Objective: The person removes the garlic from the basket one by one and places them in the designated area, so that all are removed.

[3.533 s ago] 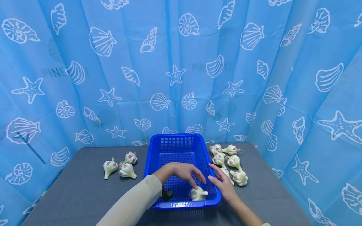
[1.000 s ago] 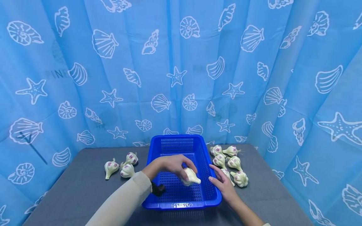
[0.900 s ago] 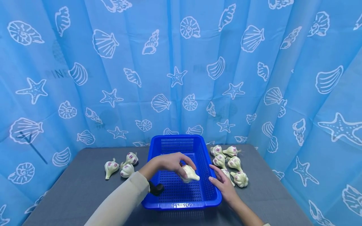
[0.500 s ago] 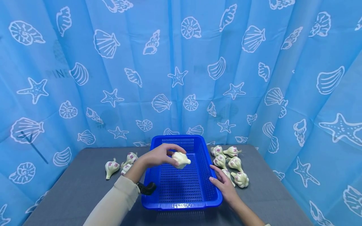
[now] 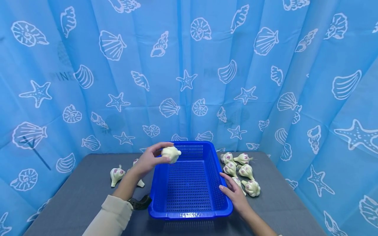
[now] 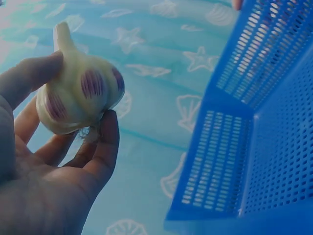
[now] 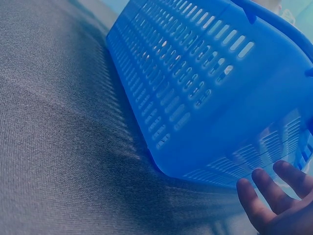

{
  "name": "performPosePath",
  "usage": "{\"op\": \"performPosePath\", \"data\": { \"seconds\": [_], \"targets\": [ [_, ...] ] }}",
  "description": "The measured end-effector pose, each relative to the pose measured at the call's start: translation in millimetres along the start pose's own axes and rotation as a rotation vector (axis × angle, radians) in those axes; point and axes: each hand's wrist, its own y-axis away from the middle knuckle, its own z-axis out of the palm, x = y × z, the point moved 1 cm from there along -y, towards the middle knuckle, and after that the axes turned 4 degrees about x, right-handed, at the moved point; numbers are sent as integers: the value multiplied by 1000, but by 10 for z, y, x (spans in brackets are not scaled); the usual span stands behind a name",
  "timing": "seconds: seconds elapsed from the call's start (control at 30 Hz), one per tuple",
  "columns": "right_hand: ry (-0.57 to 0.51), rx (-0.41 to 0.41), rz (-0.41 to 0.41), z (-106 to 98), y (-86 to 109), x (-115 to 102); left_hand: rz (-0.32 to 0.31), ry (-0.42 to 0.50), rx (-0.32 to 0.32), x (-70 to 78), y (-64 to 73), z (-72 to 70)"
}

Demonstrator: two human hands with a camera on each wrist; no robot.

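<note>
My left hand (image 5: 150, 158) pinches a garlic bulb (image 5: 171, 154) between thumb and fingers, above the back left corner of the blue perforated basket (image 5: 152, 205). In the left wrist view, the garlic bulb (image 6: 80, 95) has purple streaks, its stem pointing up and its roots down by the fingertips. My right hand (image 5: 236, 193) rests at the basket's right rim with fingers extended. In the right wrist view, the right hand's fingers (image 7: 266, 191) lie loosely spread beside the basket wall (image 7: 215, 127). The basket's inside shows no garlic.
Several garlic bulbs (image 5: 252, 188) lie grouped on the grey cloth right of the basket. At left lies another garlic bulb (image 5: 116, 175), with more partly hidden behind my left forearm. A blue shell-print curtain (image 5: 189, 65) hangs behind the table (image 5: 85, 190).
My left hand has picked the garlic bulb from the basket's front, lifted it and carried it up and leftward to the back left rim. The right hand has stayed at the right rim.
</note>
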Motion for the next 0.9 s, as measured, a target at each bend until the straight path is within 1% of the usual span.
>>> {"op": "performPosePath", "data": {
  "seconds": [0.07,0.17,0.3,0.4,0.6,0.73,0.83,0.9],
  "targets": [
    [2,-1,1,-4,-3,3,23,22,45,-2,51,-64],
    [-1,-4,3,-8,-5,3,47,19,117,-17,137,-168],
    [-14,-12,5,-11,-4,3,58,6,214,-61,280,-323],
    [-12,-11,6,-9,-6,-1,61,17,290,-113,398,-445],
    [-13,-8,7,-2,-11,-13,54,119,443,-234,637,-652],
    [-24,-12,17,3,-8,-15,57,162,524,-327,828,-763],
    [-26,-18,18,4,-6,-15,47,135,577,-404,962,-847],
    [-22,-18,18,4,-6,-14,31,68,617,-458,1040,-902]
  ]
}}
